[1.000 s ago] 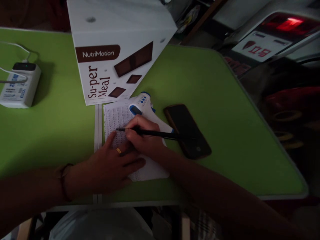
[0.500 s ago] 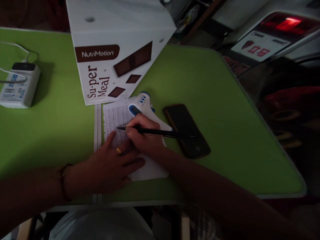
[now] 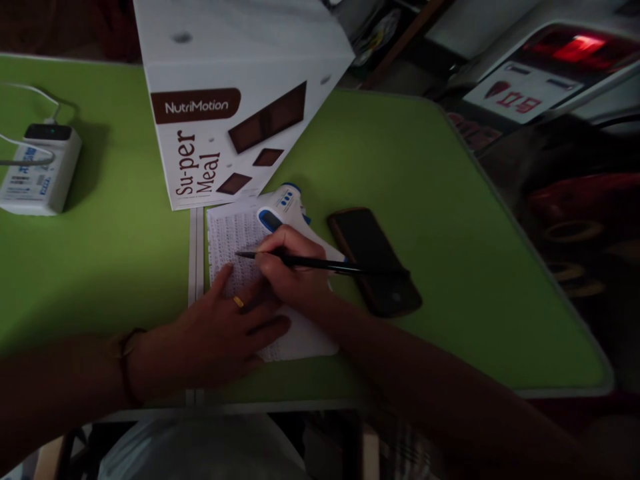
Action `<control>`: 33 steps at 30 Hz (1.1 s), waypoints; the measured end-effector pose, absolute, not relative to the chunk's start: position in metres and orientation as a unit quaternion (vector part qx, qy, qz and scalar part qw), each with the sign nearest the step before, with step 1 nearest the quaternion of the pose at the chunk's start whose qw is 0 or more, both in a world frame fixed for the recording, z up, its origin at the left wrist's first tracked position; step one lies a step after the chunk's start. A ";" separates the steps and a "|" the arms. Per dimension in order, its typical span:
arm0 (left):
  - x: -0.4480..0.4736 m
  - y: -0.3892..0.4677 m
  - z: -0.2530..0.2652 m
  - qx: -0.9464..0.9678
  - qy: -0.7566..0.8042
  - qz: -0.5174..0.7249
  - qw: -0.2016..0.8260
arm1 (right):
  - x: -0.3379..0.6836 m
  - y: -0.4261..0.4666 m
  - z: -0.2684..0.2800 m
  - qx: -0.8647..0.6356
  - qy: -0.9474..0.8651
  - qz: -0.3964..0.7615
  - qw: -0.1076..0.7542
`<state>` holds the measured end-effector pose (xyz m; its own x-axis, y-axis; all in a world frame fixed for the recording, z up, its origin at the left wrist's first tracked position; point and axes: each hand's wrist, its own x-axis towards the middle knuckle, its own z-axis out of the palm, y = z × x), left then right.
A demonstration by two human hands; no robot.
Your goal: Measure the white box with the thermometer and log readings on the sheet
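Observation:
A black pen [image 3: 325, 265] is pinched in my right hand [image 3: 295, 267], its tip over the written rows on a white sheet of paper [image 3: 225, 230]. I cannot tell if the tip touches the paper. My left hand [image 3: 230, 330], with a gold ring, lies spread flat across the lower left part of the sheet, its fingers reaching under my right hand. Just beyond my right hand, a white and blue infrared thermometer [image 3: 284, 203] rests on the paper, its lower part partly hidden. Right of it lies a dark smartphone [image 3: 377, 260], crossed by the pen's far end.
A tall white NutriMotion box [image 3: 200, 147] stands behind the paper. At the left sits a white power bank or adapter [image 3: 43, 173] with cables. All stand on a green table [image 3: 115, 260] with a pale edge. A device with a red lit display [image 3: 580, 50] is at upper right.
My right hand and the pen have shifted slightly to the right and up, with the pen's far end swinging a little. My left hand stays in place.

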<state>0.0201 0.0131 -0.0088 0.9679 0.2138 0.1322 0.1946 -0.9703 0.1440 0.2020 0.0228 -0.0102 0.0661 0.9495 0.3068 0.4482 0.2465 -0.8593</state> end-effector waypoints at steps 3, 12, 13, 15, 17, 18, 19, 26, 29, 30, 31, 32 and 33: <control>0.020 0.012 -0.008 0.990 0.102 0.075 0.058 | 0.202 0.023 -0.011 -0.554 -0.626 0.267 0.479; 0.021 0.010 -0.007 0.990 0.102 0.086 0.042 | 0.200 0.023 -0.009 -0.539 -0.642 0.280 0.468; 0.021 0.010 -0.006 0.990 0.103 0.086 0.042 | 0.200 0.024 -0.009 -0.540 -0.643 0.282 0.465; 0.021 0.011 -0.006 0.991 0.102 0.079 0.043 | 0.200 0.024 -0.009 -0.540 -0.647 0.290 0.454; 0.022 0.011 -0.005 0.991 0.102 0.077 0.045 | 0.201 0.024 -0.007 -0.537 -0.652 0.297 0.444; 0.022 0.011 -0.005 0.991 0.102 0.076 0.046 | 0.201 0.024 -0.006 -0.537 -0.654 0.298 0.442; 0.022 0.011 -0.005 0.991 0.103 0.077 0.046 | 0.201 0.024 -0.006 -0.537 -0.654 0.297 0.442; 0.021 0.010 -0.008 0.989 0.104 0.091 0.049 | 0.201 0.024 -0.004 -0.550 -0.650 0.301 0.430; 0.020 0.011 -0.008 0.990 0.103 0.082 0.046 | 0.200 0.023 -0.006 -0.544 -0.648 0.295 0.445; 0.020 0.011 -0.007 0.991 0.102 0.078 0.045 | 0.200 0.023 -0.007 -0.542 -0.646 0.290 0.453; 0.021 0.011 -0.006 0.991 0.101 0.075 0.043 | 0.200 0.023 -0.007 -0.544 -0.643 0.282 0.459; 0.021 0.011 -0.006 0.991 0.101 0.073 0.041 | 0.200 0.023 -0.008 -0.548 -0.641 0.275 0.461; 0.021 0.011 -0.005 0.991 0.102 0.073 0.040 | 0.200 0.023 -0.008 -0.552 -0.641 0.269 0.461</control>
